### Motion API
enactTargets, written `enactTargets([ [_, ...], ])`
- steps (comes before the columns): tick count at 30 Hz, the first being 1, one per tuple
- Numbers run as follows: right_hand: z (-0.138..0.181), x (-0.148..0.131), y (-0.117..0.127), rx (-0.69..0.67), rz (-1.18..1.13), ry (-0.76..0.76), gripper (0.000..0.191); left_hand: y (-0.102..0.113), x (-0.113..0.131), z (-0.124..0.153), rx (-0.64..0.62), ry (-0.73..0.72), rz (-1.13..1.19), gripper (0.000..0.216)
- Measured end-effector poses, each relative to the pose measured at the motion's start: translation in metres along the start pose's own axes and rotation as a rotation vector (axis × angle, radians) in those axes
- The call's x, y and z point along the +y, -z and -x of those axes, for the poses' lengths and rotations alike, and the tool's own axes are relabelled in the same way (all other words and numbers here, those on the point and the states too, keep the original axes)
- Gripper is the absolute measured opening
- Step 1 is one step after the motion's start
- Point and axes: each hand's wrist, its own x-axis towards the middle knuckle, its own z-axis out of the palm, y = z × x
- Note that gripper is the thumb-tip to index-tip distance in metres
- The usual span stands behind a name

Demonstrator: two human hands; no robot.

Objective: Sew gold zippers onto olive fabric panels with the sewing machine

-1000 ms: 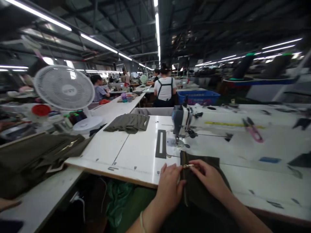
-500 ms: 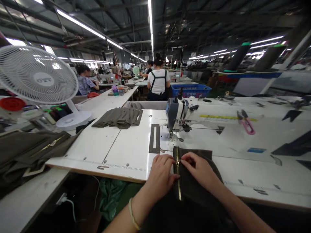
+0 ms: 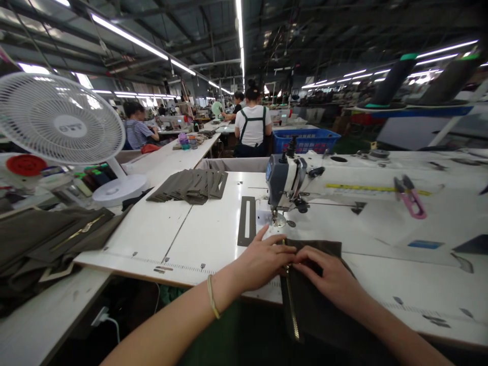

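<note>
L hand (image 3: 263,259) slid fwd, grip flat, wide at fabric (image 3: 309,316) edge, R hand (image 3: 331,280) atop fabric, grip unclear

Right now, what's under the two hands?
Dark cloth with a zipper lies under the right hand; the left hand rests mostly on the table, touching the cloth's edge. Fingers cover the zipper's top end.

Dark olive fabric (image 3: 318,305) — brass zipper (image 3: 293,310) — overhanging table edge.

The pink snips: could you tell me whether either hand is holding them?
No: the snips lie on the table, apart from the left hand and right hand, which rest on the fabric.
</note>
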Motion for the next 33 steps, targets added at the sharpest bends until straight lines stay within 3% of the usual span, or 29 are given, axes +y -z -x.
enactTargets([
  [3, 0.013, -0.001, 0.006, -0.043, 0.012, -0.010, 0.016, 0.005, -0.005, -0.012, -0.048, -0.135, -0.077, 0.012],
  [6, 0.042, -0.003, 0.004, 0.117, 0.158, -0.053, 0.022, 0.006, -0.006, -0.020, -0.082, -0.198, -0.133, 0.009],
  [9, 0.071, -0.005, -0.005, 0.270, 0.386, 0.096, 0.031, 0.006, -0.001, -0.026, -0.107, -0.230, -0.139, 0.018],
  [11, 0.084, -0.006, -0.011, 0.314, 0.458, 0.168, 0.023, 0.006, 0.005, -0.030, -0.114, -0.245, -0.105, 0.026],
  [14, 0.089, -0.005, -0.013, 0.296, 0.422, 0.107, 0.016, 0.008, 0.015, -0.035, -0.162, -0.239, 0.052, 0.019],
  [16, 0.090, -0.003, -0.010, 0.276, 0.370, 0.065, 0.018, 0.009, 0.020, -0.036, -0.283, -0.242, 0.270, 0.005],
  [18, 0.090, -0.002, -0.006, 0.284, 0.332, 0.069, 0.017, 0.011, 0.022, -0.036, -0.377, -0.222, 0.485, 0.023],
  [21, 0.090, 0.000, -0.006, 0.326, 0.304, 0.120, 0.013, 0.010, 0.021, -0.034, -0.290, -0.145, 0.450, 0.037],
  [25, 0.082, -0.001, -0.008, 0.329, 0.309, 0.151, 0.017, 0.002, 0.023, -0.036, -0.232, -0.213, 0.092, 0.019],
  [28, 0.074, -0.012, 0.012, 0.308, 0.350, 0.221, 0.018, 0.006, 0.035, -0.039, -0.173, -0.242, 0.039, 0.012],
  [30, 0.072, -0.025, 0.039, 0.404, 0.387, 0.248, 0.013, 0.020, 0.049, -0.041, -0.093, -0.175, 0.146, 0.012],
  [32, 0.073, -0.042, 0.072, 0.623, 0.375, 0.191, 0.012, 0.038, 0.062, -0.043, 0.038, -0.036, 0.352, 0.016],
  [33, 0.074, -0.049, 0.087, 0.736, 0.325, 0.138, 0.020, 0.045, 0.068, -0.044, 0.129, 0.045, 0.471, 0.017],
])
